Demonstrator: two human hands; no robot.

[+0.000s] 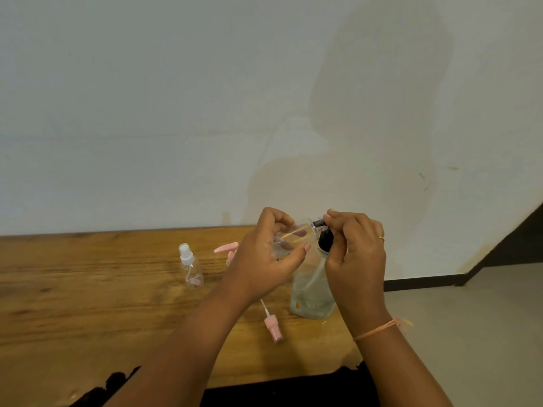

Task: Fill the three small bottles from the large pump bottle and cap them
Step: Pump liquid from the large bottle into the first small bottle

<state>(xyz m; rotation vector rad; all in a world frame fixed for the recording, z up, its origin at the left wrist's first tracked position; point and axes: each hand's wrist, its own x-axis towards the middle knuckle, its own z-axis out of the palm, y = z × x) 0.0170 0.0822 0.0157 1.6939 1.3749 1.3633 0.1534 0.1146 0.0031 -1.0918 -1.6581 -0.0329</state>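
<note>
Small clear bottle (289, 240) gripped, tilted, in curled left hand (264, 259), mouth at nozzle of large pump bottle (311, 292) standing on bench (88, 289); right hand (357, 251) fingers (338, 219) pinching the pump head (324, 241).

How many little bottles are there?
3. The clear bottle is in the left hand, by the big bottle. The white-topped bottle stands on the table. The pink-topped bottle is mostly hidden behind that hand.
</note>
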